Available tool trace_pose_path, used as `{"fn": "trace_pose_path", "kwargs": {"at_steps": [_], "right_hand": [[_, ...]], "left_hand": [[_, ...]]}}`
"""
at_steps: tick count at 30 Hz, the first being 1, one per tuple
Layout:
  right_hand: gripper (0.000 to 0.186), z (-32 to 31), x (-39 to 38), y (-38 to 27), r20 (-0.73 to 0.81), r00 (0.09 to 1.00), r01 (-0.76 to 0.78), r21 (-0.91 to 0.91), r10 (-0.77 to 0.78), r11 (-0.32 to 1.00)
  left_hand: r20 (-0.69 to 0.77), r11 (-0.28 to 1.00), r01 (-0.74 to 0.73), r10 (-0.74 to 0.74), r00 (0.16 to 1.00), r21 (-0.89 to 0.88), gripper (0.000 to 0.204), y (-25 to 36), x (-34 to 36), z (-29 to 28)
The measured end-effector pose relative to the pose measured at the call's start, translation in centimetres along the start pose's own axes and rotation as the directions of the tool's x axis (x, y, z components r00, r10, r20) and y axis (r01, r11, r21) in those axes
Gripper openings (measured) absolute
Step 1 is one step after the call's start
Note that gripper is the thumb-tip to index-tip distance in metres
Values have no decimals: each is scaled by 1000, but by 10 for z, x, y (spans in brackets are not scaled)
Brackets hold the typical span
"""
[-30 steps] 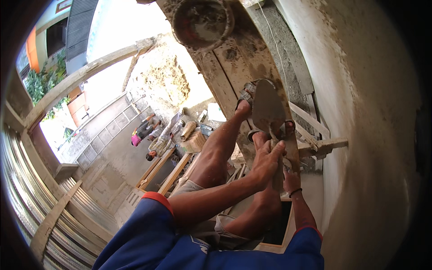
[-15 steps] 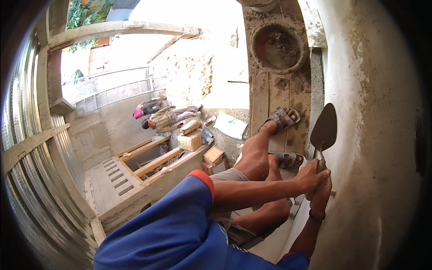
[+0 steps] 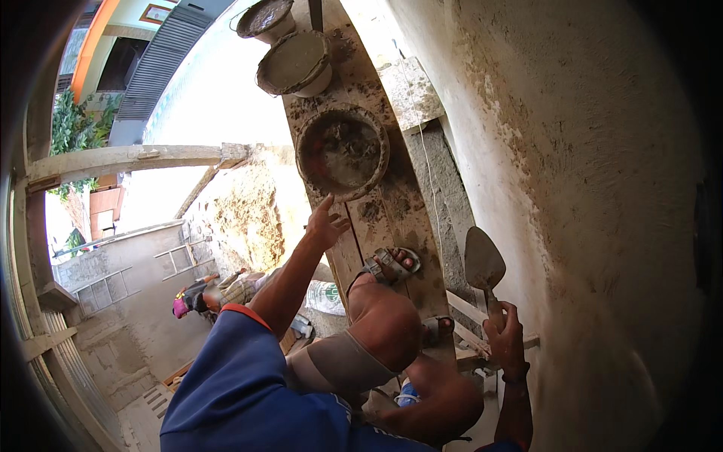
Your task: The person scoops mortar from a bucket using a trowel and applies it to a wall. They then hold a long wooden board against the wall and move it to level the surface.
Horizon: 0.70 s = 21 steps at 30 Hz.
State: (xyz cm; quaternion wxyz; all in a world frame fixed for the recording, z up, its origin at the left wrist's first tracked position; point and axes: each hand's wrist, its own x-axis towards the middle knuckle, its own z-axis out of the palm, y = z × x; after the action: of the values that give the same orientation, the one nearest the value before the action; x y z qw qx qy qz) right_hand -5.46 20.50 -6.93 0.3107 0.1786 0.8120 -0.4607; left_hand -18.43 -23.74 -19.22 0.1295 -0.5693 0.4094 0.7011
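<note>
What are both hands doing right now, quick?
Left hand: open, holding nothing, fingers at the basin; can't tell if touching.
Right hand: closed, holding the trowel by its handle.

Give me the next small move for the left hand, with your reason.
Probably close the left hand on the near rim of the round tub: it is open, empty and right by that rim, while the right hand grips the trowel.

Sack, white, just below centre: green print, partly hidden, not legible. Shirt, blue, lower edge: pale lettering, not legible. Panel, framed, upper left: too small to read.

Sack (image 3: 325, 298); shirt (image 3: 256, 392); panel (image 3: 156, 13).
</note>
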Motion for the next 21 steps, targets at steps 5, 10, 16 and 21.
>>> {"fn": "trace_pose_path", "kwargs": {"at_steps": [5,10,16,21], "right_hand": [[46,-14,31,14,-2,1000,0,-78,0,997],[45,-16,49,19,-67,993,85,-147,-95,986],[47,-9,66,14,-106,982,129,-243,-159,961],[49,-10,70,-41,-73,981,153,-281,-180,947]], "left_hand": [[180,984,-62,91,979,-165,48,54,89,-40],[566,995,-24,-34,824,94,20,79,132,-74],[532,998,-21,-10,847,53,13,59,154,-69],[434,994,-32,72,898,-100,8,32,129,-39]]}}
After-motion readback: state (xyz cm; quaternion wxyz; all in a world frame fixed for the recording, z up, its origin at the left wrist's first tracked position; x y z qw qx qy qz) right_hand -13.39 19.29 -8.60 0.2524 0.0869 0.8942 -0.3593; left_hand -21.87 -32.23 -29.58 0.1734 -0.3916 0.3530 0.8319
